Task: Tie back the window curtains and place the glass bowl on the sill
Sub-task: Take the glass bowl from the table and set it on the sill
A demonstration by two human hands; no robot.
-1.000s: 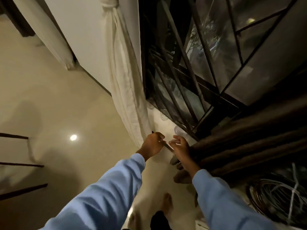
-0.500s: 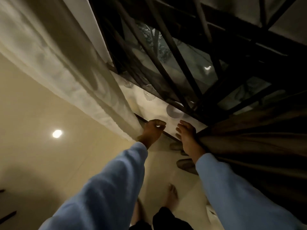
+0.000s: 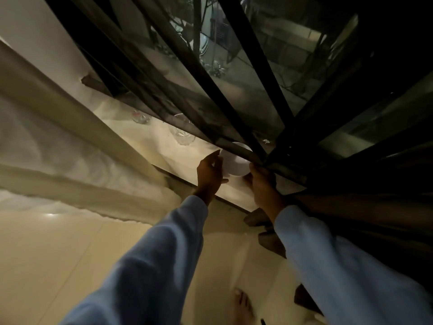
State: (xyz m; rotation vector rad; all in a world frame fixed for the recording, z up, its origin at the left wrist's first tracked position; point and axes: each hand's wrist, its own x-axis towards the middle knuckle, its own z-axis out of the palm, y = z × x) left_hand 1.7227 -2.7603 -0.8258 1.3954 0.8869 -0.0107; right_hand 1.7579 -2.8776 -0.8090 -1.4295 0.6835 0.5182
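Note:
A round white bowl [image 3: 235,163] sits on the pale window sill [image 3: 164,146], close against the dark window bars. My left hand [image 3: 209,170] presses its fingers to the bowl's left side. My right hand [image 3: 262,184] holds the bowl's lower right side, next to the brown curtain [image 3: 365,214]. The cream curtain [image 3: 70,146] hangs in folds on the left. A clear cut-glass bowl [image 3: 181,134] stands on the sill left of the white one, partly behind a bar.
A smaller glass piece [image 3: 140,117] lies further left on the sill. Black slanted window bars [image 3: 236,95] and the frame rise right behind the sill. My bare feet [image 3: 243,306] stand on the shiny beige floor below.
Both hands have moved forward from the sill's front edge onto the white bowl. The view has come closer to the sill and window.

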